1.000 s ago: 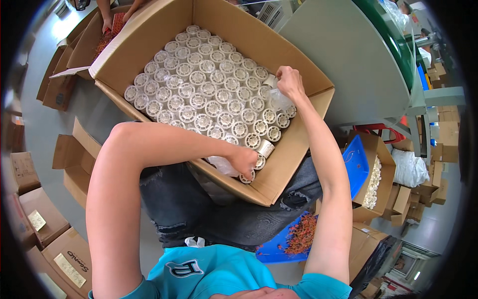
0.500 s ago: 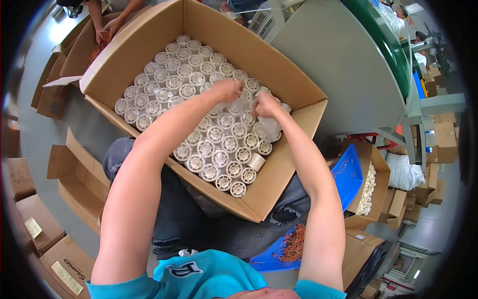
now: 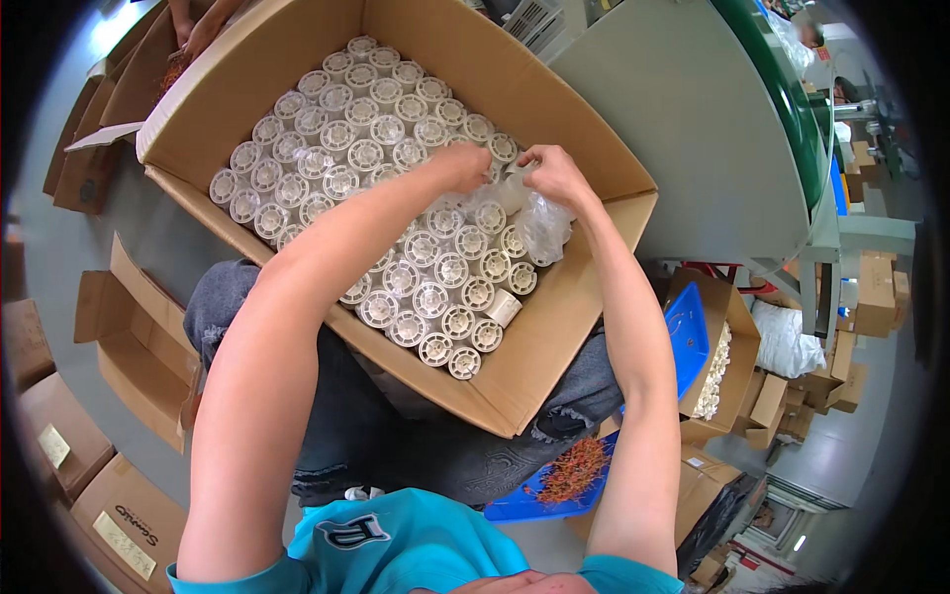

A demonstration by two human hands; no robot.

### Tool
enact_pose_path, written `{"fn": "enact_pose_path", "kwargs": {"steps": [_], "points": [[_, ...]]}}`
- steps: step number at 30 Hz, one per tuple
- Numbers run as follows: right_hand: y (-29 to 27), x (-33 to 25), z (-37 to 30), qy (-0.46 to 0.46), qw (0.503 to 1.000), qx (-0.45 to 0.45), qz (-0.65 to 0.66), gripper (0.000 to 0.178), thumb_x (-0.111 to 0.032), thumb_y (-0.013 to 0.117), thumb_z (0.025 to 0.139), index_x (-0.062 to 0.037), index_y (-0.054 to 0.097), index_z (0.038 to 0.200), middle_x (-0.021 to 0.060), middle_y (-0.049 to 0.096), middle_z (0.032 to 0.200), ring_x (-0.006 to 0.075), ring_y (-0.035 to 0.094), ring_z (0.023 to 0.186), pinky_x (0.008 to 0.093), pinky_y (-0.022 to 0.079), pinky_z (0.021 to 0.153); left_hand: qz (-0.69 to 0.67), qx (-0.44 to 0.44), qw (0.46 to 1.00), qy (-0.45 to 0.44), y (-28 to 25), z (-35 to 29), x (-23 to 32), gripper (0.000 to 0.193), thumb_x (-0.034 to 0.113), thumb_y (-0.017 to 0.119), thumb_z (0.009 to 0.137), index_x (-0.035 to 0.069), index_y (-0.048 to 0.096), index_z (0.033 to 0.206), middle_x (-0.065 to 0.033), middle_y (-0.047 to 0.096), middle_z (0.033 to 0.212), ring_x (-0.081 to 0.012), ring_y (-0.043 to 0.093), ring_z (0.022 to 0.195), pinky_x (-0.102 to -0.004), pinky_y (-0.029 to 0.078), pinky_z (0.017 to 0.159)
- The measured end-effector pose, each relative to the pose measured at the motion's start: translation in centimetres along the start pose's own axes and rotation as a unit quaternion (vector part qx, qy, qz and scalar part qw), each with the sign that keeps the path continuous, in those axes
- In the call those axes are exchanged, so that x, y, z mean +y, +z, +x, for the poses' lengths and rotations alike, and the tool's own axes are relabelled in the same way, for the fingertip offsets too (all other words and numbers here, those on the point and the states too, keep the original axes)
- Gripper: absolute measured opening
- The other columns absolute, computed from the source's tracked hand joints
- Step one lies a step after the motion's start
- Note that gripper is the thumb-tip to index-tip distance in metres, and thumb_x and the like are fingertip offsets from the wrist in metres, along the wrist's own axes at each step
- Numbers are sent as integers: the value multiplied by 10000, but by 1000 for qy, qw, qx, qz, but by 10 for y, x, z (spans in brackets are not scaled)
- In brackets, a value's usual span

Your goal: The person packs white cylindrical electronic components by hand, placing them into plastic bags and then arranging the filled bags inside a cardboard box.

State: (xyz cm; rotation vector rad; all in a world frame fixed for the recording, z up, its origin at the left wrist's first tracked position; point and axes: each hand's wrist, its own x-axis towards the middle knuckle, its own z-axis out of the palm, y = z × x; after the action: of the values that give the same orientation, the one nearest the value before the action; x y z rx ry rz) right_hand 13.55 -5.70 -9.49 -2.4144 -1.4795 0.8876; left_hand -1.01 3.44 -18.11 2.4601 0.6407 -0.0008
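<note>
A large open cardboard box (image 3: 554, 386) rests tilted over my legs. Rows of white round plastic parts (image 3: 364, 154), spool-like with slotted faces, fill it; one white part (image 3: 504, 308) lies on its side by the near right wall. Over the parts at the right side is a crumpled clear plastic bag (image 3: 543, 230). My right hand (image 3: 554, 176) is closed on the bag's upper edge, near the far right wall. Just left of it, my left hand (image 3: 463, 166) is closed at the bag's other edge, its fingertips partly hidden. Beneath the left forearm, some parts are covered.
A grey table (image 3: 683, 129) stands beyond the box. Near my right arm are blue trays (image 3: 690, 337), one with orange-red small pieces (image 3: 574, 470), and a carton of white pieces (image 3: 714, 371). An open carton (image 3: 148, 346) sits at left. Another person's hands (image 3: 203, 35) work far left.
My right hand has shifted right and up, lifting the plastic bag's edge. The bag bunches more at the box's right side. The whole view has shifted slightly.
</note>
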Motion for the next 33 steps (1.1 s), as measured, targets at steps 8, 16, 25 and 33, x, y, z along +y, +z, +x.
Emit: {"fn": "enact_pose_path", "kwargs": {"steps": [8, 16, 25, 33], "points": [[-9, -6, 15, 22, 987, 122, -100, 294, -62, 562, 678, -35, 667, 951, 205, 640, 998, 322, 605, 981, 399, 465, 861, -7, -59, 998, -21, -5, 6, 20, 204, 138, 551, 782, 16, 619, 931, -209, 617, 968, -358, 598, 922, -439, 482, 784], [38, 4, 66, 39, 995, 48, -76, 273, -84, 561, 732, -104, 670, 982, 184, 611, 1091, 340, 568, 1045, 405, 459, 885, -102, 63, 992, 41, -1, 9, -9, 176, 69, 506, 783, -11, 581, 921, -224, 522, 1008, -370, 544, 977, -411, 447, 846], [10, -2, 37, -42, 990, 111, -81, 128, -94, 636, 704, 5, 648, 785, 190, 653, 807, 318, 639, 820, 402, 487, 737, -40, 50, 996, 60, -7, -10, 4, 198, -5, 498, 712, -6, 559, 900, -194, 592, 964, -380, 572, 921, -419, 462, 781], [24, -10, 29, -134, 964, 228, 11, 277, -33, 513, 692, -11, 672, 918, 204, 654, 908, 330, 636, 872, 370, 489, 804, -150, 128, 980, 26, 17, 0, -8, 252, -2, 473, 715, -32, 525, 960, -221, 621, 923, -378, 587, 912, -415, 463, 778]]}}
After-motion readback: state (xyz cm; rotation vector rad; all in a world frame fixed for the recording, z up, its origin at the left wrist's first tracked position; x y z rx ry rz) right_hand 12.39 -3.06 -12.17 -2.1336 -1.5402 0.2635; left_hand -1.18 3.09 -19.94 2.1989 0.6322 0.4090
